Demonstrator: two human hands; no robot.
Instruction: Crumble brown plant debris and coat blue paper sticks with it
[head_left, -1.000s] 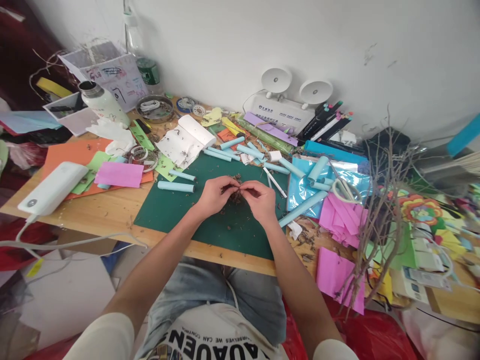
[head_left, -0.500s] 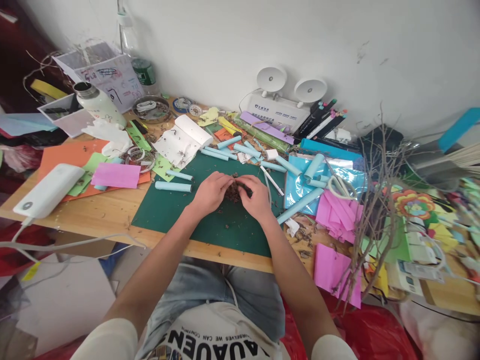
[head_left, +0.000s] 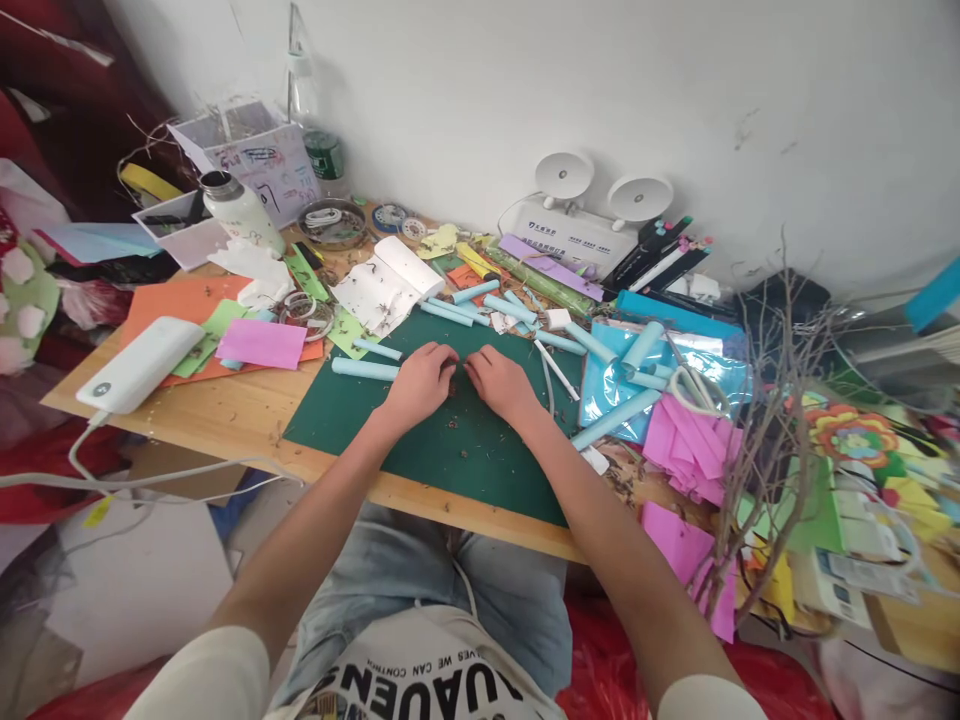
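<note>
On the green cutting mat (head_left: 480,450), brown plant crumbs (head_left: 459,367) are apparently gathered between the cupped left hand (head_left: 420,378) and right hand (head_left: 501,380), so pinching together follows.

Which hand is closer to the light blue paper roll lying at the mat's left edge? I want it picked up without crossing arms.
Left. The left hand rests just beside the light blue paper roll; the right hand lies farther right on the green mat.

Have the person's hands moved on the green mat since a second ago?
Yes. Both the left hand and right hand shifted toward the green mat's far edge, lower onto it.
</note>
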